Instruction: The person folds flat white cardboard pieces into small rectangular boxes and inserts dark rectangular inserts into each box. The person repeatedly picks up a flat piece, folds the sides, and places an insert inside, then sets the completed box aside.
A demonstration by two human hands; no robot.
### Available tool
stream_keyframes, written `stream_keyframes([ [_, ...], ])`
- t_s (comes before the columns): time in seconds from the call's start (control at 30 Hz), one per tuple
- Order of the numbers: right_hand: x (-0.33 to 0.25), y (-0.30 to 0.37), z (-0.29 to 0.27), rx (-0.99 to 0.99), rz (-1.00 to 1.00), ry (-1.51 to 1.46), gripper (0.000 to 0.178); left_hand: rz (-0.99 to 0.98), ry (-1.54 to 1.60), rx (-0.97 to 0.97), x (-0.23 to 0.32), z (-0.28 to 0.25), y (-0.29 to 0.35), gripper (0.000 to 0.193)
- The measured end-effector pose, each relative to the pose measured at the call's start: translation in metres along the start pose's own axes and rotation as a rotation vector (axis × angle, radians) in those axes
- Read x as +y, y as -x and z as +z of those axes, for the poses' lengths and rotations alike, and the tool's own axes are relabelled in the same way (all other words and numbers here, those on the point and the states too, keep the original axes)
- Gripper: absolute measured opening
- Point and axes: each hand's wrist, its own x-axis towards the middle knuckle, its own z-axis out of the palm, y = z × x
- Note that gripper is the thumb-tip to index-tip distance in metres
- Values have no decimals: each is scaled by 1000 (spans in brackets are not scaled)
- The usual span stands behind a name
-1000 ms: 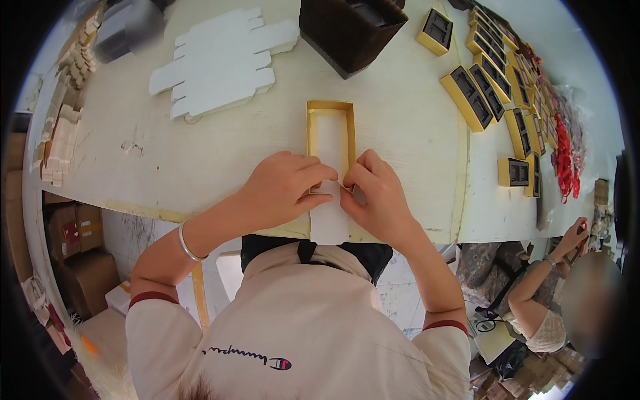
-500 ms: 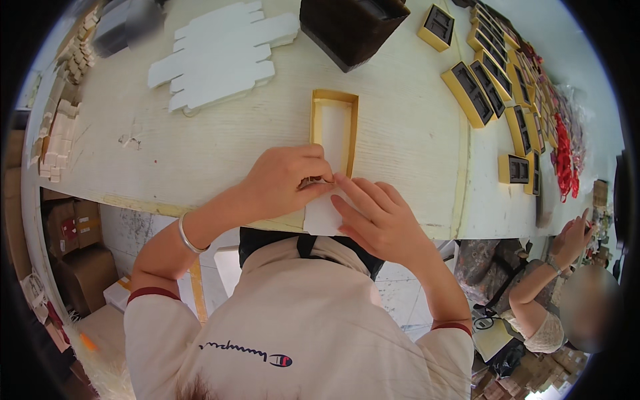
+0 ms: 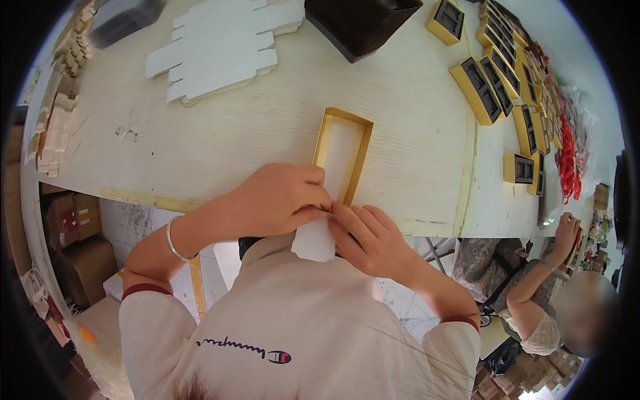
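A shallow gold cardboard box (image 3: 366,152) with a white inside lies at the front edge of the table, its far end walled on three sides. At its near end a white flap (image 3: 313,241) sticks out past the table edge toward my body. My left hand (image 3: 287,200) is closed, thumb and fingers pinching the box's near left corner. My right hand (image 3: 368,239) is closed against the near right corner, fingertips meeting those of the left. Both hands hide the near fold.
Flat white die-cut box blanks (image 3: 220,50) are stacked at the back left. A dark brown bin (image 3: 363,27) stands behind the box. Several gold boxes with black inserts (image 3: 480,90) line the right side, near red ribbons (image 3: 567,160). A co-worker's hand (image 3: 567,233) is far right.
The box has shifted toward me and turned slightly, its far end swinging right. Both hands have come nearer my body with it, and the white flap now overhangs the table edge.
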Motion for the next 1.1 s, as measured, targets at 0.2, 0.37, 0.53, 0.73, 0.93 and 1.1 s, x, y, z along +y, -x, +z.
stream_keyframes([
  [0.2,0,3,4,166,382,-499,29,21,203,3,-6,2,8,41],
  [0.37,-14,2,22,379,620,-704,29,-96,154,36,1,7,9,31],
  [0.53,-14,-15,15,424,565,-582,30,-112,262,339,4,27,9,26],
  [0.73,-11,1,18,268,412,-314,36,17,-180,310,8,25,16,28],
  [0.93,-3,-5,14,265,331,-345,37,182,-493,388,5,33,18,38],
  [1.1,3,-5,6,173,354,-455,31,157,-449,335,3,27,15,33],
])
